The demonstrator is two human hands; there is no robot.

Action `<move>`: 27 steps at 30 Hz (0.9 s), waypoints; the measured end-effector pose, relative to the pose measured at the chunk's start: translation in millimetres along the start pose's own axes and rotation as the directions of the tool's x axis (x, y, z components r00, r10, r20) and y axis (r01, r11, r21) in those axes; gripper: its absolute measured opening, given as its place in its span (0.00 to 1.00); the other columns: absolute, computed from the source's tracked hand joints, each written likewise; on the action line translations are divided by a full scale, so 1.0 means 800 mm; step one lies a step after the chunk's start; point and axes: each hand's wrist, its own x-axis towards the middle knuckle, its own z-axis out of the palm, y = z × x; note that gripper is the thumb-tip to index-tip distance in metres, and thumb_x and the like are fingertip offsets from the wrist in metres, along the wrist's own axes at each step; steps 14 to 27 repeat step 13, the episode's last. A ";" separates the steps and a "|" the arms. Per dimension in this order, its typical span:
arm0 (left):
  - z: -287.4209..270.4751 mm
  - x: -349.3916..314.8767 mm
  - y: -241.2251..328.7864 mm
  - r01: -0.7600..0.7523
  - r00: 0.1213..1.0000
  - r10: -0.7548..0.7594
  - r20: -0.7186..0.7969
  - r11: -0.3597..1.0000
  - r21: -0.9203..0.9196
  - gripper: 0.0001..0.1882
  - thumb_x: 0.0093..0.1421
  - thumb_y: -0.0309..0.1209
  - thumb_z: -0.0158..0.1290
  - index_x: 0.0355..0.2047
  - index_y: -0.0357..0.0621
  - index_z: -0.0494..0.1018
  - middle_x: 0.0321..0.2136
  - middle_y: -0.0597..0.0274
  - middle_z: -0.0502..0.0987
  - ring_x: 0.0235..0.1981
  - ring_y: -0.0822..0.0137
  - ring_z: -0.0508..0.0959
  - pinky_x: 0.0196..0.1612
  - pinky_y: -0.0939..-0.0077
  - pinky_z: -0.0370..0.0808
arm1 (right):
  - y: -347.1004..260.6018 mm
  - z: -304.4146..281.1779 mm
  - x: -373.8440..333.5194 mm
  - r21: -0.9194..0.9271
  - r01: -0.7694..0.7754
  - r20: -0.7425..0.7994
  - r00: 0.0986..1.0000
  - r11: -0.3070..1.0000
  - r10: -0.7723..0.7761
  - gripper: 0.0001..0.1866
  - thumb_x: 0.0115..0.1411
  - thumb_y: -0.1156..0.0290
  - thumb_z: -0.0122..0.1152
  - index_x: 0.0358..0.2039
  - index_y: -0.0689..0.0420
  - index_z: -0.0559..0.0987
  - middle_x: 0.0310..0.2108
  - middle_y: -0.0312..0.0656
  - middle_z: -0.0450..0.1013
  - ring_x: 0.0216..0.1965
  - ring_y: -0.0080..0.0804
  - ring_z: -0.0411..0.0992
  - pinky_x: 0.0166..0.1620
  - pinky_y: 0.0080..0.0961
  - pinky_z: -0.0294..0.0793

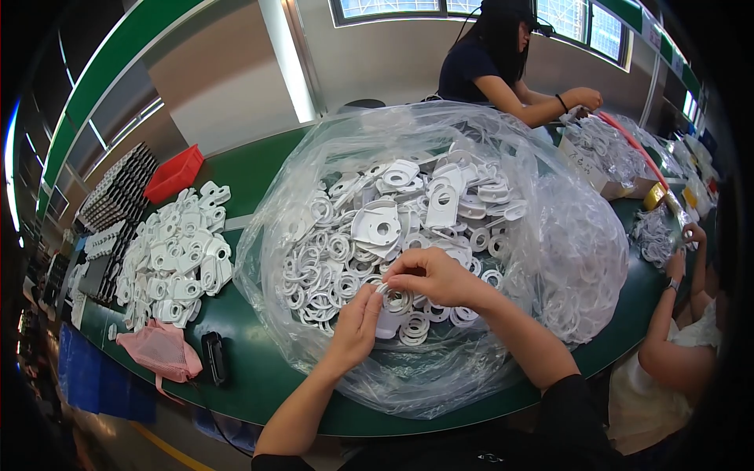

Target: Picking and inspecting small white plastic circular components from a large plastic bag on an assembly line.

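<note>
Over a large clear plastic bag (271, 235) of white parts, both my hands meet at a white plastic ring (399, 303). My left hand (357, 326) pinches its near left edge between thumb and fingers. From above, my right hand (433, 276) closes thumb and fingertips on the ring's top edge. A white flat piece shows just below the ring; whether it belongs to the held part I cannot tell. Loose white rings (318, 306) lie around my hands in the bag. Behind them are white bracket-like plates (377, 222) with round holes.
On the green table (259, 177), a heap of white plates (177, 255) lies left, near a red bin (174, 174) and stacked black trays (118, 188). A pink pouch (161, 351) and a black device (214, 357) sit nearer. Two co-workers handle parts at right, beside a box (601, 177).
</note>
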 end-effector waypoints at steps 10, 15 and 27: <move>-0.001 -0.003 0.001 0.068 0.997 -0.068 -0.024 0.998 -0.004 0.14 0.65 0.34 0.42 0.27 0.37 0.68 0.15 0.61 0.69 0.16 0.67 0.65 0.23 0.76 0.62 | -0.025 0.010 -0.007 -0.461 0.043 0.012 0.999 0.886 -0.042 0.09 0.58 0.67 0.55 0.34 0.60 0.74 0.27 0.42 0.72 0.28 0.33 0.69 0.33 0.25 0.67; 0.008 -0.001 -0.010 0.073 0.958 -0.165 -0.233 0.930 -0.359 0.13 0.65 0.38 0.44 0.30 0.42 0.70 0.22 0.64 0.74 0.21 0.69 0.66 0.28 0.83 0.63 | -0.011 0.021 0.001 -0.038 -0.031 -0.134 0.991 0.999 0.026 0.14 0.62 0.64 0.51 0.45 0.56 0.73 0.33 0.39 0.73 0.31 0.31 0.70 0.38 0.21 0.69; 0.008 -0.001 -0.010 0.073 0.958 -0.165 -0.233 0.930 -0.359 0.13 0.65 0.38 0.44 0.30 0.42 0.70 0.22 0.64 0.74 0.21 0.69 0.66 0.28 0.83 0.63 | -0.011 0.021 0.001 -0.038 -0.031 -0.134 0.991 0.999 0.026 0.14 0.62 0.64 0.51 0.45 0.56 0.73 0.33 0.39 0.73 0.31 0.31 0.70 0.38 0.21 0.69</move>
